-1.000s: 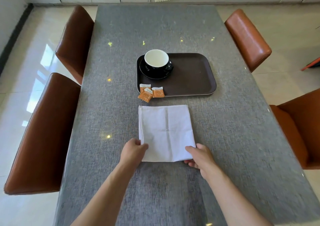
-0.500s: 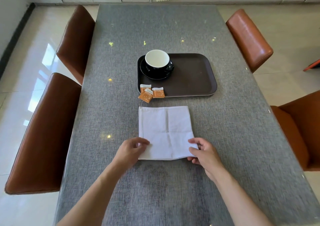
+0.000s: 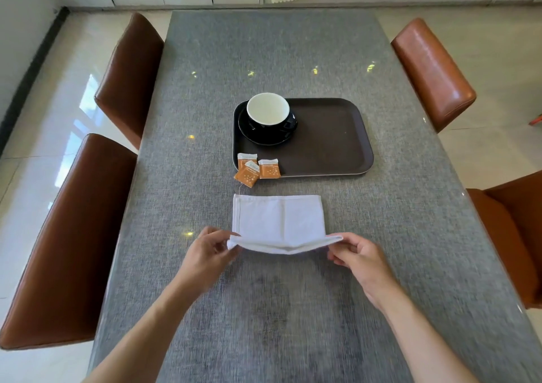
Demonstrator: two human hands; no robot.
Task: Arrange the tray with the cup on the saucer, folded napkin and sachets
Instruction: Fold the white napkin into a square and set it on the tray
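The near edge of the white square cloth napkin (image 3: pixel 278 221) is now up off the grey woven worktop (image 3: pixel 293 309). A moment ago it lay flat, with both hands only resting on its near corners. Now the left hand (image 3: pixel 205 253) pinches the near left corner and the right hand (image 3: pixel 357 255) pinches the near right corner, fingers closed on the cloth. The edge sags a little in the middle between them. The far part of the napkin lies flat on the worktop, just in front of the dark brown plastic tray (image 3: pixel 331 136).

This looks like the start of a fold: the near edge probably goes forward onto the far edge.

The black cup with the white inside (image 3: pixel 268 113) already sits on the black round saucer (image 3: pixel 264 138), at the left end of the tray. The three small orange sachets (image 3: pixel 256 168) lie at the tray's near left corner, with one hanging over the rim onto the worktop. The napkin is not on the tray yet.
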